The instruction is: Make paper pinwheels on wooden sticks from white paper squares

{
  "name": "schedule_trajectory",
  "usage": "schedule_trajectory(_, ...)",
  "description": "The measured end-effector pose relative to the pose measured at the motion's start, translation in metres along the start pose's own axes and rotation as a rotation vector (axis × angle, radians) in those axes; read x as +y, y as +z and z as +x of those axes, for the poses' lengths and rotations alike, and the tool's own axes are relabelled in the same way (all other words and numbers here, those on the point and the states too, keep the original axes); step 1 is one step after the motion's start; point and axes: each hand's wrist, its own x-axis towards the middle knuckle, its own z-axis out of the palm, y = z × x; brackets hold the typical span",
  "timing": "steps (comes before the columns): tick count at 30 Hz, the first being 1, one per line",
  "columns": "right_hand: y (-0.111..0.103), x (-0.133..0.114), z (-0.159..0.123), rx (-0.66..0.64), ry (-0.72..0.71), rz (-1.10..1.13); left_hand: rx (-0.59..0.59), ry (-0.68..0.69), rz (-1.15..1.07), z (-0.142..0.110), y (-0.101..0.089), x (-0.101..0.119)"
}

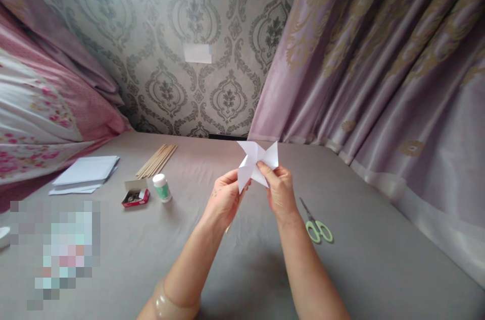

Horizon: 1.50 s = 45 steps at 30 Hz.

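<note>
A white paper pinwheel (250, 160) with pointed blades is held up in front of me, between both hands. My left hand (227, 194) is closed round a thin wooden stick (228, 229), whose lower end shows below the palm; its fingers sit behind the pinwheel's left side. My right hand (281, 186) grips the pinwheel from the right, the thumb pressed on the paper near its centre and the fingers behind. How the stick meets the paper is hidden.
Green-handled scissors (318, 229) lie right of my right arm. To the left are a white-capped bottle (162, 188), an open red box of small metal pieces (135, 197), several wooden sticks (156, 161) and stacked paper (85, 171). A blurred patch covers the lower left.
</note>
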Motion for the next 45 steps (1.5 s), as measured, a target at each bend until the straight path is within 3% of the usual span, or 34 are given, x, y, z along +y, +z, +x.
schedule_trajectory(9, -0.001, 0.009, 0.004, 0.018, -0.026, 0.0, -0.007, 0.004, -0.007, 0.007, -0.005, -0.005)
schedule_trajectory(16, -0.003, 0.008, 0.007, -0.012, 0.08, 0.078, -0.029, 0.007, 0.019, 0.011, -0.01, -0.011)
schedule_trajectory(21, -0.01, 0.0, 0.009, -0.105, 0.133, 0.187, -0.099, 0.218, 0.194, -0.003, -0.001, -0.004)
schedule_trajectory(28, -0.019, -0.007, 0.006, -0.353, 0.024, 0.376, -0.242, 0.614, 0.611, -0.034, 0.017, 0.011)
schedule_trajectory(45, -0.015, -0.013, 0.005, -0.416, -0.001, 0.43, -0.344, 0.839, 0.743, -0.038, 0.016, 0.011)
